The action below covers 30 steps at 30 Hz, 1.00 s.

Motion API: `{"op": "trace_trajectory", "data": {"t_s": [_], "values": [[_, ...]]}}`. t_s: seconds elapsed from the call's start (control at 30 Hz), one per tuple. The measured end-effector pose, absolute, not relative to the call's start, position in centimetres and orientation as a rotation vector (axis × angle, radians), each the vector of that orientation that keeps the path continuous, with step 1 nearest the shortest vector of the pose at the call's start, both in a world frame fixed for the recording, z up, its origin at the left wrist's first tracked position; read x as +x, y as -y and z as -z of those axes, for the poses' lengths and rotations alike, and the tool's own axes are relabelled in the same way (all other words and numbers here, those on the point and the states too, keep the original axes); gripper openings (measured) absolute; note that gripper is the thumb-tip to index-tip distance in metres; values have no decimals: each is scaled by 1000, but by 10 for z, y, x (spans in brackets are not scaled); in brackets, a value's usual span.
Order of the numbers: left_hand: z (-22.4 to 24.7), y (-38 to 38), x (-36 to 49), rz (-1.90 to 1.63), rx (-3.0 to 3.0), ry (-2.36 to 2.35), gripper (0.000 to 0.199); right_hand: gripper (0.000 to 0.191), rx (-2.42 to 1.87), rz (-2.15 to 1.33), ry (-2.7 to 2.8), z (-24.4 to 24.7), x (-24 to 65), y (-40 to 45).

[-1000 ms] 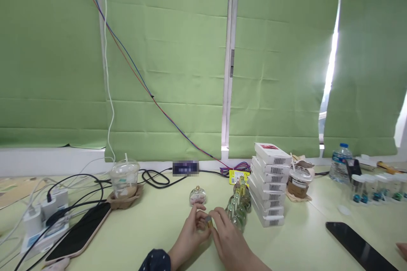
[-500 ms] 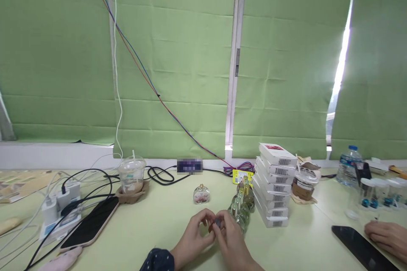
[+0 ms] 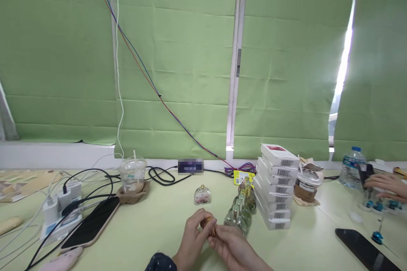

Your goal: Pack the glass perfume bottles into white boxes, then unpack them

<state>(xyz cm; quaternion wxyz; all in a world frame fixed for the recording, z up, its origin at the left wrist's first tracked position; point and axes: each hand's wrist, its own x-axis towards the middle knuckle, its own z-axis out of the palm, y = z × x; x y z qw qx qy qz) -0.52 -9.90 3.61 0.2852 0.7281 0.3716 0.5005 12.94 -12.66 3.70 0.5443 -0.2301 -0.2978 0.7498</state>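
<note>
Low at centre, left hand (image 3: 194,233) and right hand (image 3: 233,242) pinched a small amber piece (image 3: 213,231) over the tabletop (image 3: 152,225); a grey tip, showing 0.5 s earlier, was now hidden. Probably turned; handling apparently unfinished. Beyond: 1 clear bottle (image 3: 202,196), apart; glass bottles (image 3: 239,214) clustered rightward, beside stacked white boxes (image 3: 275,195). Far right, co-worker's hand (image 3: 388,184) had come over vials (image 3: 377,206).
</note>
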Motion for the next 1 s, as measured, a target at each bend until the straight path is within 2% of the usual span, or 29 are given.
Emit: {"op": "trace_trajectory", "data": {"t_s": [0.23, 0.43, 0.57, 0.7, 0.77, 0.83, 0.9, 1.0], "values": [[-35, 93, -3, -1416, 1845, -1039, 30, 40, -675, -1736, 729, -25, 131, 125], [-26, 54, -25, -1553, 1713, -1239, 26, 45, -829, -1725, 821, -9, 130, 118], [-23, 24, -40, -1571, 1732, -1332, 38, 45, -892, -1707, 912, -2, 126, 115], [-24, 6, -43, -1449, 1816, -1274, 51, 57, -920, -1757, 955, 0, 121, 116], [-25, 0, -42, -1390, 1835, -1228, 45, 60, -955, -1726, 973, 3, 119, 116], [-26, -3, -39, -1351, 1837, -1187, 30, 58, -985, -1624, 1039, 8, 116, 114], [-27, -2, -38, -1335, 1829, -1148, 20, 49, -988, -1459, 1164, 10, 116, 113], [-28, 13, -38, -1304, 1814, -1082, 18, 32, -919, -1038, 1383, 1, 121, 113]]}}
